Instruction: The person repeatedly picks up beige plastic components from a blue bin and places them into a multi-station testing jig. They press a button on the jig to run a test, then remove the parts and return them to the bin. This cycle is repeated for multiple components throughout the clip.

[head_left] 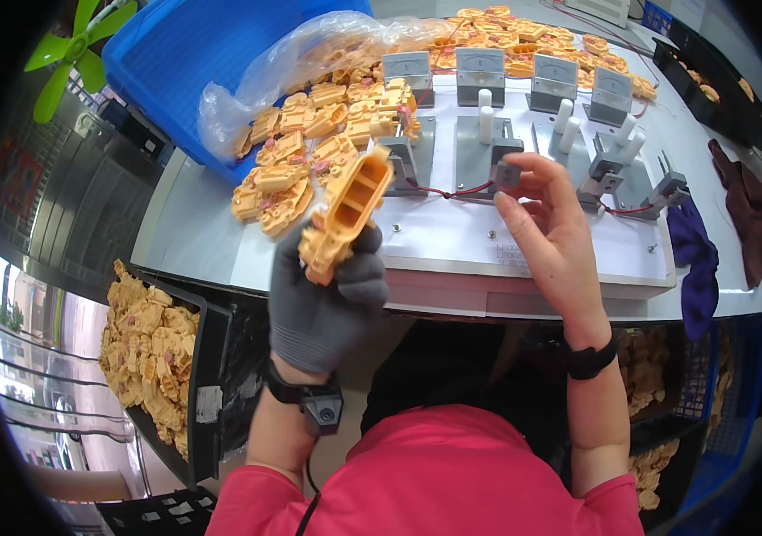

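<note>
My left hand (323,299), in a grey glove, holds up a yellow-orange molded plastic housing (356,204) with open rectangular compartments. It is in front of the test board (435,237), tilted, above the near edge. My bare right hand (555,237) has its thumb and index finger on a small grey block (507,175) at the end of a metal fixture (479,152); the other fingers are curled loosely. Red and black wires (446,194) run from that block to the fixture on its left. Another yellow-orange housing (396,112) sits at that left fixture.
Several dial meters (480,76) stand behind the fixtures, which carry white-handled clamps (485,121). Loose housings (287,183) pile up at left beside a blue bin (193,76). A black crate (207,384) of parts stands lower left. Purple cloth (695,268) hangs at the right edge.
</note>
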A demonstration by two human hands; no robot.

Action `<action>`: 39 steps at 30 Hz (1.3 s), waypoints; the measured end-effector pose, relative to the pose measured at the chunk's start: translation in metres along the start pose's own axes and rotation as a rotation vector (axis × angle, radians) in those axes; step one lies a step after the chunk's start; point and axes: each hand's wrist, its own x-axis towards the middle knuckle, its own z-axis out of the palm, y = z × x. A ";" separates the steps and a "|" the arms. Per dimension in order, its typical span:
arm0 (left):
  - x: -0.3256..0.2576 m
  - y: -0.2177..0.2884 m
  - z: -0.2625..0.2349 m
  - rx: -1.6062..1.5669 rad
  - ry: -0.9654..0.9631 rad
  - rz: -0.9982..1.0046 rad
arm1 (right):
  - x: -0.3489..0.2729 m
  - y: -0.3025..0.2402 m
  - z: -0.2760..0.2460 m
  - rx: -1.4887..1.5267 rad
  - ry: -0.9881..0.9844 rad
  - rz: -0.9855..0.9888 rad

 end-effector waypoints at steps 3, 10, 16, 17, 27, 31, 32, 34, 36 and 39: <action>0.022 0.019 0.050 0.681 0.011 0.091 | 0.000 0.004 0.002 0.037 -0.007 -0.073; 0.143 0.006 0.128 2.562 -0.250 0.289 | -0.003 -0.008 -0.007 0.022 0.004 -0.010; 0.188 0.024 0.095 2.697 -0.294 0.358 | -0.004 -0.005 -0.008 -0.011 -0.033 -0.130; 0.186 0.024 0.095 2.695 -0.181 0.196 | -0.002 -0.004 -0.009 -0.020 -0.030 -0.149; 0.199 0.028 0.127 2.470 -0.068 -0.122 | -0.003 -0.008 -0.011 -0.028 -0.043 -0.176; 0.196 0.017 0.127 2.417 -0.120 -0.146 | -0.003 -0.006 -0.012 -0.040 -0.039 -0.159; 0.195 0.016 0.125 2.419 -0.142 -0.176 | -0.003 -0.006 -0.011 -0.038 -0.041 -0.166; 0.189 0.002 0.123 2.563 -0.143 -0.084 | -0.003 -0.005 -0.013 -0.045 -0.025 -0.183; 0.178 -0.015 0.136 2.853 -0.136 -0.046 | -0.003 -0.006 -0.014 -0.054 -0.017 -0.167; 0.190 -0.005 0.108 2.987 -0.394 -0.117 | -0.004 -0.005 -0.011 -0.061 -0.004 -0.169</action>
